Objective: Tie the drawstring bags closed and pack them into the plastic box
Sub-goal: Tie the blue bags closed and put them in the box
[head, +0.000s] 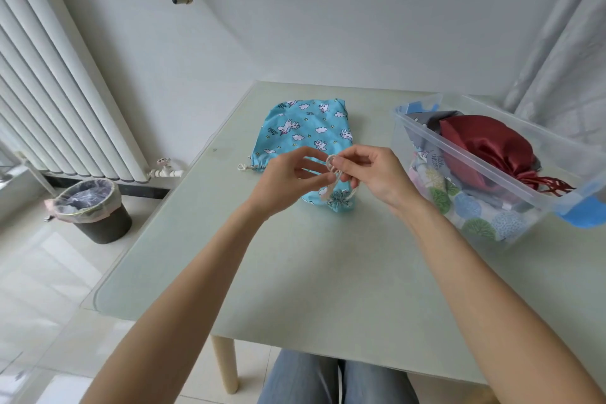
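A turquoise drawstring bag [305, 131] printed with white unicorns and clouds lies on the pale green table [295, 272]. Its gathered mouth [339, 202] faces me. Both hands hover just above that mouth. My right hand [377, 175] pinches a loop of the white drawstring cord [333, 166], and my left hand [288, 179] holds the cord's other strand between thumb and fingers. Another cord end [242, 167] lies loose at the bag's left corner. A clear plastic box [485, 170] stands on the right, holding a dark red satin bag [488, 147] and several patterned bags.
A lined dark waste bin [93, 211] stands on the floor to the left, below a white radiator [49, 75]. A curtain [564, 43] hangs at the right behind the box. My knees in blue jeans [334, 377] show under the table's near edge.
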Demonstrator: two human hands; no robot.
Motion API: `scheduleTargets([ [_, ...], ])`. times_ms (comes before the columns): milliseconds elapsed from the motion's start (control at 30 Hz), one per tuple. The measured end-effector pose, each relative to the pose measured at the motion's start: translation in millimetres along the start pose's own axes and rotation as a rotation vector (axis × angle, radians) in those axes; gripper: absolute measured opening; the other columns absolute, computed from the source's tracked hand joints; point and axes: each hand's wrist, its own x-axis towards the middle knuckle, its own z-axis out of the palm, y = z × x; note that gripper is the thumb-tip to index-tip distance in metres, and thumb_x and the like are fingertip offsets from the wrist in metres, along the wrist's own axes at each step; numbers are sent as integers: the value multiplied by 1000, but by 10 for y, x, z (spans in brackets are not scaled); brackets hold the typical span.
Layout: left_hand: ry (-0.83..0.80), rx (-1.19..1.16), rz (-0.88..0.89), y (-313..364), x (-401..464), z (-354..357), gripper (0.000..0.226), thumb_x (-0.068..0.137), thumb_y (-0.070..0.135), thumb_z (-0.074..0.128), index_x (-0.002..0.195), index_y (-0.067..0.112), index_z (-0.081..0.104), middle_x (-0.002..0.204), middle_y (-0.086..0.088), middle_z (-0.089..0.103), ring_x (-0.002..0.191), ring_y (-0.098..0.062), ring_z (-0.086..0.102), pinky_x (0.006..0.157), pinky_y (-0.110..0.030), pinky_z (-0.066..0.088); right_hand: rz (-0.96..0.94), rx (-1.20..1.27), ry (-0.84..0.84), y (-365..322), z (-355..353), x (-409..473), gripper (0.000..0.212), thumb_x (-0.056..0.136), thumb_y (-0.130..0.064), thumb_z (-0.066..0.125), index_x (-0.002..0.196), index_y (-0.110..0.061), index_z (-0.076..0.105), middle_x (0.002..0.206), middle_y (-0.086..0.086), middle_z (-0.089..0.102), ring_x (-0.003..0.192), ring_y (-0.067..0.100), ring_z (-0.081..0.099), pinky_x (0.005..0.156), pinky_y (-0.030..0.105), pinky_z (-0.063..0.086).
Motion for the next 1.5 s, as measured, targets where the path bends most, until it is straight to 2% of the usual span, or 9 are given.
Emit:
scheduleTargets([
  [167,70,-1,35,-35,-3,47,19,79,15,73,95,18,65,87,3,71,77,-8,70,73,-20,54,3,28,10,11,-28,-10,8,84,-9,67,89,-6,71,56,-8,64,53,4,54,53,17,45],
  [267,12,40,44,-30,-17,57,37,73,25,78,106,23,60,98,9,69,88,-2,67,77,-16,53,5,65,-5,-5,-41,-19,10,84,-8,66,91,-4,71,60,-6,65,56,6,56,56,17,47],
  [533,134,-14,111,-7,-70,22,25,77,10,74,95,18,58,79,4,69,68,-7,66,69,-24,55,58,116,-9,-21,-97,-29,7,86,-3,62,87,-4,68,63,-2,65,53,6,58,58,16,49],
  [667,-59,125,293,68,-162,-30,15,80,10,71,87,16,59,80,7,68,74,-6,65,71,-21,52,165,312,-66,-44,-126,-21,10,88,-5,57,89,-5,67,76,2,66,63,6,61,62,15,50],
  [833,-52,34,128,-41,-39,23,13,93,12,53,83,13,61,80,5,70,77,-5,67,69,-18,49,159,299,-134,-83,-140,-52,9,88,-5,56,91,-6,65,78,1,68,67,7,62,62,16,50],
  [933,-98,114,109,-157,39,47,13,84,9,66,94,17,63,89,9,68,84,-3,64,71,-15,47,143,333,-162,-124,-177,-66,9,87,-3,57,91,-8,62,76,-1,70,68,9,64,63,17,51],
  [1100,-179,231,245,-140,93,130,15,84,20,68,99,21,68,95,6,70,86,-6,62,74,-21,47,76,113,-226,-195,-226,-101,10,89,-4,57,95,-11,60,76,0,69,68,14,65,63,22,53],
  [1267,-222,193,195,-114,131,38,9,83,19,68,92,21,68,90,3,70,87,-6,63,79,-28,48,20,-120,-296,-216,-338,-116,17,81,-7,69,95,-14,61,78,3,68,71,18,64,73,27,53],
  [1500,-195,38,73,-97,113,4,20,94,9,50,102,12,68,86,-2,69,77,0,60,77,-16,45,-347,-516,-59,-105,-208,-76,15,75,-4,75,85,-10,66,82,0,67,76,8,62,75,20,50],
])
